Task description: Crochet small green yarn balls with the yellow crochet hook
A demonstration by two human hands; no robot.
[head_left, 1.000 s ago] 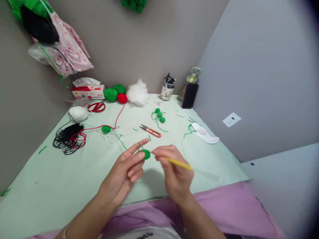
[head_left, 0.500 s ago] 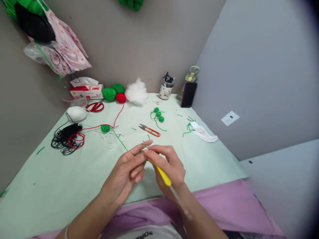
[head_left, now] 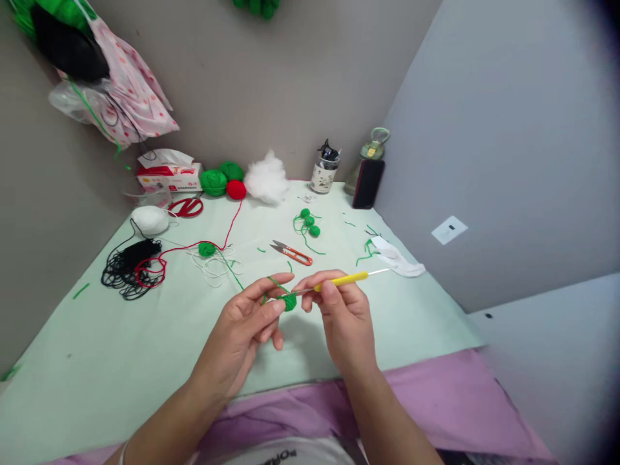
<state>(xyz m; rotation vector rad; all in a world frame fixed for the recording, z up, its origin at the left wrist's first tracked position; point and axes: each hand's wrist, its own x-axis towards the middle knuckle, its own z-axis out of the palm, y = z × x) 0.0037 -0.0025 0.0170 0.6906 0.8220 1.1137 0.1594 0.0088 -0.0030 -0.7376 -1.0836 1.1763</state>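
The left hand [head_left: 245, 323] pinches a small green crochet piece [head_left: 290, 302] above the table [head_left: 159, 355], near its front edge. The right hand [head_left: 346, 316] grips a yellow crochet hook [head_left: 343, 280], its thin tip at the piece. Orange snips [head_left: 299, 256] lie just past them; a phone [head_left: 368, 185] stands near the back right corner.

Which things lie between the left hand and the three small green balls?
The orange snips and a short green yarn scrap lie between the left hand and the balls, in the head view.
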